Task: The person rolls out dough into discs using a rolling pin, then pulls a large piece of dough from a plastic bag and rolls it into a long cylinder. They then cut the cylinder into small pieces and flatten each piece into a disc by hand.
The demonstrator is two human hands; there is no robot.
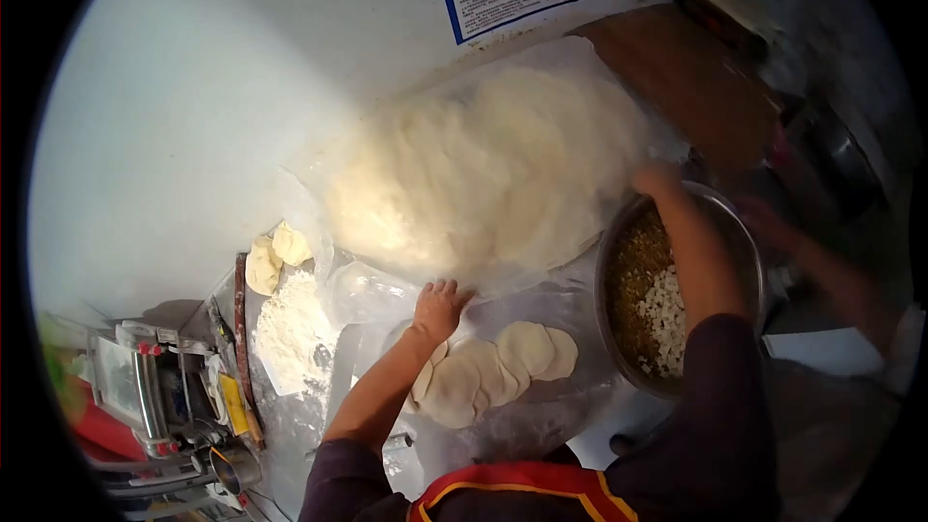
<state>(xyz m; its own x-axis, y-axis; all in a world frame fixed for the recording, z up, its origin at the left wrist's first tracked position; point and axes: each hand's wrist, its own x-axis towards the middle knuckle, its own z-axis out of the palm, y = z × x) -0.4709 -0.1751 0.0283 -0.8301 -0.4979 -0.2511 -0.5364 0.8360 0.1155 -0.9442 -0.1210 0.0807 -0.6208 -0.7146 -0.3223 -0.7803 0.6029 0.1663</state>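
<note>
A large mass of pale dough (483,155) lies at the back of the worktop under a clear plastic sheet (372,282). My left hand (442,311) is closed on the sheet's near edge, with its fingers curled over it. At the sheet's right edge is my right hand (657,177), smeared by motion, so its fingers cannot be made out. Several flat dough rounds (474,377) overlap just in front of my left hand. Below my right forearm stands a metal bowl (603,329) of brown filling (636,266) with white cubes (662,314).
White flour (293,329) and two dough lumps (271,256) lie at left, beside a dark stick (242,329). A roller machine (145,387) stands at far left. Another person's arm (822,261) reaches in from the right. Behind it is a brown board (686,77).
</note>
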